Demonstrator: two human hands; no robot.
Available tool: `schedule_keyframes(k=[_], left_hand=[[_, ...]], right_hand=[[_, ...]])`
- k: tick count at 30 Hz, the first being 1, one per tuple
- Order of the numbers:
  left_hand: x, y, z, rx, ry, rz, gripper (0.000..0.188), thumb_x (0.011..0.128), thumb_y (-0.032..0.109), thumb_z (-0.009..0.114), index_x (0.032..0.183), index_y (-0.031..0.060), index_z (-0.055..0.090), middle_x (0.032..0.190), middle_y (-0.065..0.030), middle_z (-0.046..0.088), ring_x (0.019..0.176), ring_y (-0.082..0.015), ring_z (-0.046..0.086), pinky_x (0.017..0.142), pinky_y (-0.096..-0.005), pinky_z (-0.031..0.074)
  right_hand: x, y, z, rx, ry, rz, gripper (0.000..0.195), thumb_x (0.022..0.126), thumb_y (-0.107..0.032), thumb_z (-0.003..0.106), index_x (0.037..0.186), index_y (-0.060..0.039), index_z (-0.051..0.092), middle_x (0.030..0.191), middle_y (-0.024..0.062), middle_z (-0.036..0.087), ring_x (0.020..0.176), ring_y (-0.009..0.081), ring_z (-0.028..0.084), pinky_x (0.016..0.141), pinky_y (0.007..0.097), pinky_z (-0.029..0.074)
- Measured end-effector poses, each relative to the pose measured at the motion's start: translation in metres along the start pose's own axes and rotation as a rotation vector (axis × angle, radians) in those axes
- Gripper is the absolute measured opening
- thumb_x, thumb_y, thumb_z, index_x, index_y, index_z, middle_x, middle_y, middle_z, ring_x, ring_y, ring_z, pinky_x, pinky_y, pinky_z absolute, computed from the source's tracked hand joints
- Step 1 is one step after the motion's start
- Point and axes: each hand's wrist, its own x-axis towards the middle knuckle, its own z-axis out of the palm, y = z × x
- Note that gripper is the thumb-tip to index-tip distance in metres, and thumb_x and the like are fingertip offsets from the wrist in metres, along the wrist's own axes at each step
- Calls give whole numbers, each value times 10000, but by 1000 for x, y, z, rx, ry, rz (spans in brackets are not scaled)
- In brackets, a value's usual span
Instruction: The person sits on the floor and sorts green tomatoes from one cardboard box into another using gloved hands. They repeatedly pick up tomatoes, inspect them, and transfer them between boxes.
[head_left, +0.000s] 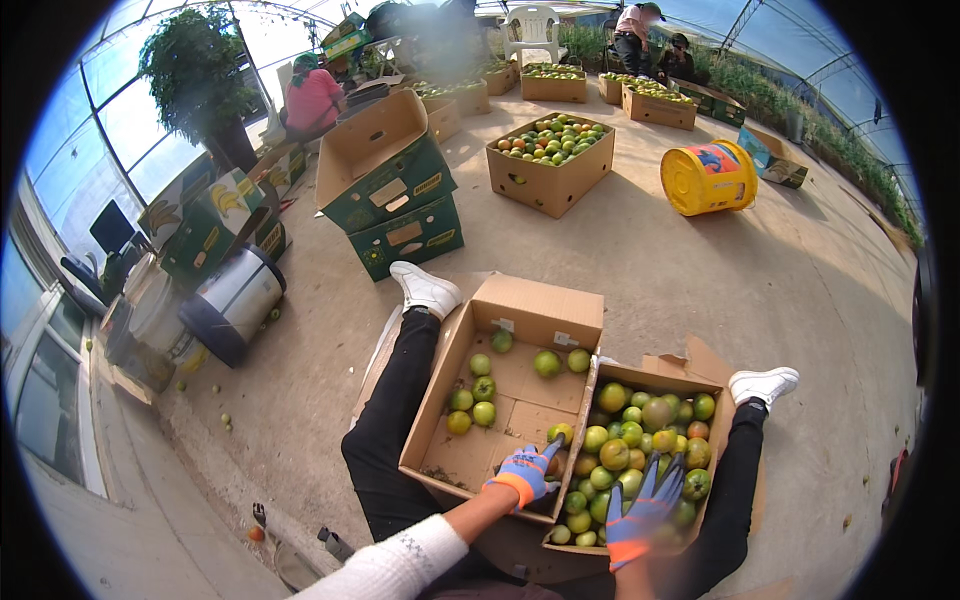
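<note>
Two open cardboard boxes lie between my outstretched legs. The left box (487, 300) holds several green tomatoes (484, 388) spread over its bottom. The right box (721, 420) is filled with green and some reddish tomatoes (615, 454). Both my hands wear blue and orange gloves. My left hand (527, 471) is in the near right corner of the left box, a finger at a yellowish green tomato (560, 433); what lies under the palm is partly hidden. My right hand (649, 506) rests over the tomatoes in the right box, palm down with fingers spread.
Stacked green cartons (405, 232) stand beyond my left foot. Farther off are a tomato-filled carton (555, 180) and a tipped yellow bucket (709, 178). Buckets (236, 296) lie at left. A person in pink (311, 97) sits back left; two others (636, 37) are back right.
</note>
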Motion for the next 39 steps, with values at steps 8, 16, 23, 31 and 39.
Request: schedule_keyframes(k=[8, 16, 23, 31, 39], left_hand=[[3, 2, 6, 10, 93, 88, 638, 837, 294, 716, 1410, 162, 469, 1351, -211, 493, 1210, -412, 527, 1008, -472, 454], [5, 4, 8, -44, -14, 9, 782, 856, 293, 686, 1537, 238, 306, 1568, -246, 263, 1279, -425, 495, 1056, -477, 433], [24, 6, 8, -56, 92, -13, 714, 861, 280, 655, 1512, 240, 364, 1449, -257, 409, 1240, -424, 522, 1034, -488, 444], [45, 2, 1, -20, 146, -6, 589, 881, 215, 640, 1437, 235, 446, 1299, -230, 531, 1161, -403, 584, 962, -475, 494], [45, -14, -1, -478, 255, -192, 630, 841, 411, 732, 1378, 153, 526, 1273, -160, 642, 1176, -354, 605, 985, -436, 474]], right_hand=[[-32, -15, 5, 156, -227, -293, 839, 747, -353, 697, 1466, -37, 401, 1544, 256, 296, 1439, 433, 241, 1190, 582, 130], [-56, -32, 12, 383, -283, -538, 663, 809, -320, 649, 1366, 7, 502, 1433, 253, 443, 1335, 449, 379, 1158, 590, 215], [-54, -36, 9, 518, -295, -561, 661, 804, -297, 674, 1377, -14, 502, 1426, 213, 463, 1325, 425, 400, 1141, 560, 258], [-33, -29, 12, 387, -151, -486, 627, 829, -311, 638, 1356, 4, 511, 1453, 227, 434, 1364, 418, 366, 1176, 570, 196], [-36, -34, 26, 136, -257, -601, 633, 832, -347, 649, 1350, -7, 518, 1460, 232, 425, 1354, 418, 377, 1177, 566, 208]])
